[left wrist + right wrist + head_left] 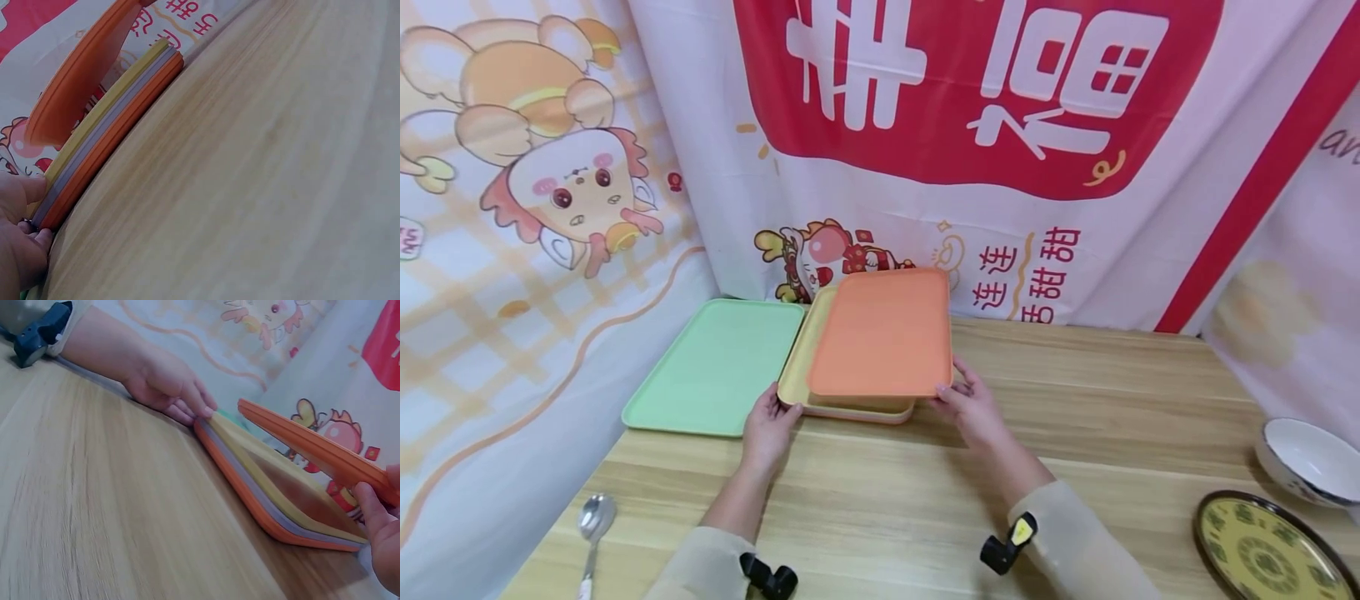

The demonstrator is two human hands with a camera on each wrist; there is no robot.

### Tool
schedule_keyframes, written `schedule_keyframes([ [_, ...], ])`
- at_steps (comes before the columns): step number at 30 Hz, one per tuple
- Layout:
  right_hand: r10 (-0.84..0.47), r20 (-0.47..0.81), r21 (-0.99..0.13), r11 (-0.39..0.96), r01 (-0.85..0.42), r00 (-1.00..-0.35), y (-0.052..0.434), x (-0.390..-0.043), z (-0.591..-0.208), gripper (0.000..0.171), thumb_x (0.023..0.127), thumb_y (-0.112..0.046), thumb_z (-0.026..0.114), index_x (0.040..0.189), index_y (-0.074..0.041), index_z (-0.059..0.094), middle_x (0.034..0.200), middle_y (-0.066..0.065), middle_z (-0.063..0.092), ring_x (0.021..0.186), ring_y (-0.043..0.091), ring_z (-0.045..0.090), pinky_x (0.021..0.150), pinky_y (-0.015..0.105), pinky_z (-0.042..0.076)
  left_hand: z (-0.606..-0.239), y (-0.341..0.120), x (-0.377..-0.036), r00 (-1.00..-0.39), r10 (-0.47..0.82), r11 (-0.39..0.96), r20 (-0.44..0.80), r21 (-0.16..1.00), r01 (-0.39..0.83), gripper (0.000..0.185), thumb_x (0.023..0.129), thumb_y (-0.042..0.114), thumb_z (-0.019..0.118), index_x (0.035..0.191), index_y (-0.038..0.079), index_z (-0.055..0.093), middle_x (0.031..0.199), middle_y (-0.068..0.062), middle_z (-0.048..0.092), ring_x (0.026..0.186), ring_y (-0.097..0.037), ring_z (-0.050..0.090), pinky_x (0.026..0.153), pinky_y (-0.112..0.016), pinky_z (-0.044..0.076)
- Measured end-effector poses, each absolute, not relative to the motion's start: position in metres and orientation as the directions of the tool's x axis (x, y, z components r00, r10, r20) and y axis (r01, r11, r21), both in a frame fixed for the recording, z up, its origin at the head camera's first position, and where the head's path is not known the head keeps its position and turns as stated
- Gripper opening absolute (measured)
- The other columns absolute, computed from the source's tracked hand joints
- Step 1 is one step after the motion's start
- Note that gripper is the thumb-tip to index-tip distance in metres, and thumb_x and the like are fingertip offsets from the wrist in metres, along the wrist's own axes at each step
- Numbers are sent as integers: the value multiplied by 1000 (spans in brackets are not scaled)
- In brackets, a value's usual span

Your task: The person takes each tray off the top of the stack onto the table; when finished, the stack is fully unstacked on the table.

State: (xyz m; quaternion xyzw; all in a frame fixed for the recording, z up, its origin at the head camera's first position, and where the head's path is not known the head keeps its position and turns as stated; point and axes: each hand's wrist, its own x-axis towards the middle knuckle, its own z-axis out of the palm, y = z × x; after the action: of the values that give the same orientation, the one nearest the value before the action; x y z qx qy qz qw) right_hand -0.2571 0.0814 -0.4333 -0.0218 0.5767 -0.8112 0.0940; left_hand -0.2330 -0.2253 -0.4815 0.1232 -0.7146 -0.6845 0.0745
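A stack of trays (800,367) lies at the back of the wooden table (1075,400), with a yellow tray above a grey one and an orange one. My right hand (953,393) pinches the near right corner of the top orange tray (883,333) and holds that side tilted up off the stack. My left hand (781,410) grips the stack's near left corner. The left wrist view shows my left hand (28,215) against the stack's edge (106,140), under the raised orange tray (75,81). In the right wrist view my right hand (378,515) holds the orange tray (312,447) above the stack (262,500).
A green tray (715,367) lies flat just left of the stack. A metal spoon (593,521) sits near the front left edge. A white bowl (1303,462) and a patterned plate (1262,550) are at the far right. A printed cloth backdrop hangs behind the table.
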Motion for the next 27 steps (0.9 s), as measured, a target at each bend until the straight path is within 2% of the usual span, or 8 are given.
schedule_keyframes([
  [6, -201, -41, -944, -314, 104, -979, 122, -247, -426, 70, 95, 12, 42, 157, -3, 11, 94, -4, 63, 82, 6, 66, 85, 21, 60, -481, -226, -232, -959, -276, 42, -64, 996, -78, 73, 96, 1, 57, 154, -4, 13, 160, -28, 17, 149, -38, 21, 125, -43, 25],
  [11, -211, 24, -942, -332, 49, -977, 160, -239, -428, 69, 95, 11, 40, 156, -1, 10, 100, -7, 66, 89, 5, 67, 84, 19, 60, -481, -225, -232, -959, -276, 56, -61, 995, -79, 73, 96, 2, 58, 155, -4, 13, 160, -27, 17, 149, -37, 21, 125, -42, 25],
  [14, -200, 80, -926, -378, 2, -977, 180, -232, -432, 60, 95, 10, 42, 150, -10, 29, 102, -6, 67, 93, 6, 68, 85, 20, 60, -481, -225, -232, -959, -277, 62, -58, 995, -78, 73, 96, 2, 57, 154, -4, 14, 160, -27, 18, 149, -37, 21, 124, -42, 25],
  [18, -200, 153, -871, -490, -36, -968, 202, -226, -440, 50, 97, 11, 42, 130, -24, 53, 102, 0, 70, 93, 9, 69, 84, 23, 61, -481, -225, -231, -959, -277, 60, -58, 995, -78, 73, 96, 1, 57, 154, -4, 14, 160, -27, 18, 149, -38, 22, 124, -42, 25],
  [21, -198, 188, -836, -547, -51, -962, 216, -224, -445, 50, 98, 11, 41, 128, -24, 59, 101, 2, 71, 93, 11, 70, 83, 25, 62, -481, -225, -231, -959, -278, 53, -59, 996, -77, 72, 96, 1, 57, 154, -4, 14, 160, -27, 18, 149, -37, 22, 125, -42, 25],
  [27, -182, 197, -827, -558, -63, -963, 234, -223, -453, 53, 97, 14, 39, 128, -24, 61, 100, 4, 73, 91, 12, 71, 81, 25, 63, -481, -225, -232, -960, -275, 39, -52, 997, -65, 72, 96, -1, 56, 154, -5, 13, 160, -28, 18, 149, -37, 21, 125, -42, 24],
])
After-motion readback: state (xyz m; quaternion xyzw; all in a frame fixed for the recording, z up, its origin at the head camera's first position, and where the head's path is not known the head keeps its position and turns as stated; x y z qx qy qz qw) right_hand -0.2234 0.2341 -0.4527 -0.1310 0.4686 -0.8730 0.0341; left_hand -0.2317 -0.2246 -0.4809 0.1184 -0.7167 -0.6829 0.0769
